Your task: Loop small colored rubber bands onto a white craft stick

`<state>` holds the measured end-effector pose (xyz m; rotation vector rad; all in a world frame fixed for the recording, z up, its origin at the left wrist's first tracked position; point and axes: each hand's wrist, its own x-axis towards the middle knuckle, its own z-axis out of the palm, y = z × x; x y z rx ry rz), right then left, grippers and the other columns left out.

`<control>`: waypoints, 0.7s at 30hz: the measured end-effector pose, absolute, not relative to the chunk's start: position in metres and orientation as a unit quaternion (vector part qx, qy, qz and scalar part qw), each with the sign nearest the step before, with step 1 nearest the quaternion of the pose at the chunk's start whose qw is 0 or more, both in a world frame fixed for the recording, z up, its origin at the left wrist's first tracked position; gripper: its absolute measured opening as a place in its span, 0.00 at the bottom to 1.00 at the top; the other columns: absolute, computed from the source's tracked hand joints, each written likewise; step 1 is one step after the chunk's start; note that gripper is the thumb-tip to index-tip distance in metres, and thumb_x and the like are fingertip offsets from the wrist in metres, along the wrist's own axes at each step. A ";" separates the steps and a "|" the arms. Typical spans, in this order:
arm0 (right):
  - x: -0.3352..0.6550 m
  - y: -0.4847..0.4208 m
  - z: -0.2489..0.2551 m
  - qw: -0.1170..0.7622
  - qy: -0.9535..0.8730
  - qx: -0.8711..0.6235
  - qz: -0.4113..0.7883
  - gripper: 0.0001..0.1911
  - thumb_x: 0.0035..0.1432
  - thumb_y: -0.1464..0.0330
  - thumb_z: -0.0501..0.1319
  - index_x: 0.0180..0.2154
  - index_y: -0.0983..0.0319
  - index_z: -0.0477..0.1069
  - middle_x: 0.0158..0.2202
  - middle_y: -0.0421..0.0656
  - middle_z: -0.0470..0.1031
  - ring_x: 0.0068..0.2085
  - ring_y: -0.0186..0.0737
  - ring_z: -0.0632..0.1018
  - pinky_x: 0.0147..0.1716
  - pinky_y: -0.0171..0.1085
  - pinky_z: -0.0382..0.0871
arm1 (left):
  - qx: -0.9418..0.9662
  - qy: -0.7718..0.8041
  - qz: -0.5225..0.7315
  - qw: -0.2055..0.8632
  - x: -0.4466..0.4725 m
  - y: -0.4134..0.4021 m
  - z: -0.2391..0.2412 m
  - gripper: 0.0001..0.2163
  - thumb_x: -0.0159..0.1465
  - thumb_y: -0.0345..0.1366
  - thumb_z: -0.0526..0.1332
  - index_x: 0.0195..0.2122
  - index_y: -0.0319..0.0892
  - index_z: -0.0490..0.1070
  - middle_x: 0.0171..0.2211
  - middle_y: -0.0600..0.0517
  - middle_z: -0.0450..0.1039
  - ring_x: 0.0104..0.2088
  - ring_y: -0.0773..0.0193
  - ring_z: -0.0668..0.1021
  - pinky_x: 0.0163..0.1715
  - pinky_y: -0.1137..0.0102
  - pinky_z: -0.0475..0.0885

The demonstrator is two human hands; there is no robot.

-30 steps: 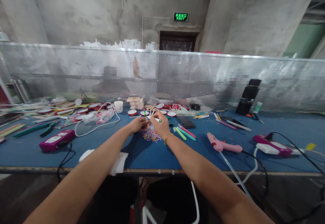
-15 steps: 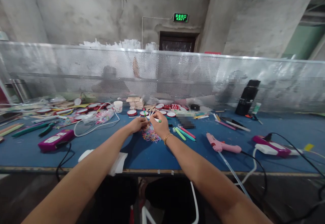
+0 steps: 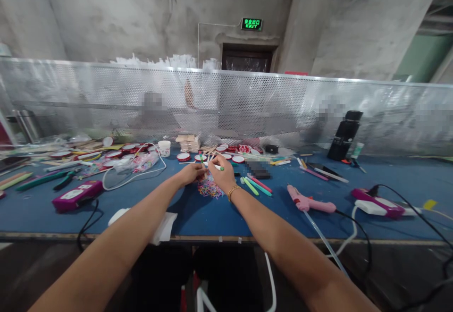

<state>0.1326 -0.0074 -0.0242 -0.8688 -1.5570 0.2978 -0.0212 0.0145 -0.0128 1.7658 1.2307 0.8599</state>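
My left hand (image 3: 191, 173) is closed around a thin stick (image 3: 201, 156), held upright, with green and red colour at its top. In my right hand (image 3: 224, 176) is a white marker (image 3: 218, 167) with a green end, gripped like a pen. The two hands almost meet, and the marker's tip is hidden by the fingers close to the stick. Just below them lies a heap of small multicoloured bands (image 3: 211, 189). Green, teal and pink markers (image 3: 252, 187) rest to the right of my right hand.
A pink glue gun (image 3: 307, 202) lies to the right, with purple power strips (image 3: 78, 196) on both sides. Behind are red-rimmed small drums (image 3: 183, 156), a paper cup (image 3: 164, 148) and stacked wooden pieces (image 3: 188, 142). A perforated metal screen (image 3: 247, 99) backs the blue table (image 3: 198, 222).
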 end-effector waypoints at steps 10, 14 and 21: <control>0.133 -0.009 -0.024 0.614 -0.680 -0.380 0.129 0.08 0.55 0.63 0.54 0.27 0.59 0.66 0.28 0.38 0.72 0.32 0.36 0.72 0.36 0.34 0.64 | 0.698 0.485 0.341 0.401 -0.020 0.010 -0.010 0.21 0.49 0.54 0.65 0.25 0.39 0.65 0.20 0.54 0.68 0.20 0.70 0.69 0.19 0.76 0.57; 0.133 -0.009 -0.023 0.618 -0.666 -0.395 0.134 0.08 0.55 0.63 0.54 0.28 0.59 0.66 0.28 0.38 0.73 0.33 0.36 0.72 0.36 0.35 0.64 | 0.695 0.492 0.340 0.400 -0.020 0.012 -0.011 0.19 0.51 0.53 0.64 0.25 0.39 0.67 0.21 0.53 0.69 0.20 0.70 0.70 0.19 0.75 0.58; 0.133 -0.008 -0.024 0.610 -0.688 -0.366 0.142 0.07 0.55 0.63 0.55 0.28 0.59 0.66 0.28 0.38 0.73 0.33 0.36 0.72 0.36 0.34 0.65 | 0.700 0.473 0.344 0.409 -0.020 0.012 -0.013 0.19 0.51 0.52 0.64 0.25 0.39 0.66 0.20 0.53 0.67 0.20 0.70 0.68 0.18 0.75 0.56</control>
